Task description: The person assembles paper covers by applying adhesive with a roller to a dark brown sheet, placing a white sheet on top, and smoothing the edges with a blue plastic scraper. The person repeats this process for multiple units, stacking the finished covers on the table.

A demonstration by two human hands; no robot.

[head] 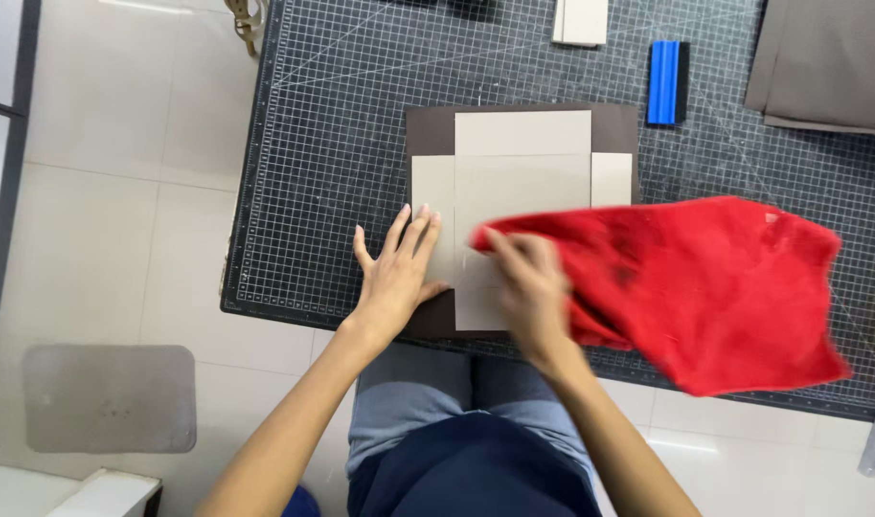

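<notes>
Left hand (399,273) flat, fingers spread, on grey card panels (522,172); right hand (528,282) grips crumpled red cloth (715,287).

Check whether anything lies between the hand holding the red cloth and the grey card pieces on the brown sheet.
Nothing visible does. The right hand grips the red cloth and is already over the grey card pieces. The left hand lies flat on their left edge, beside it, not in its way. The blue tool lies well apart.
</notes>
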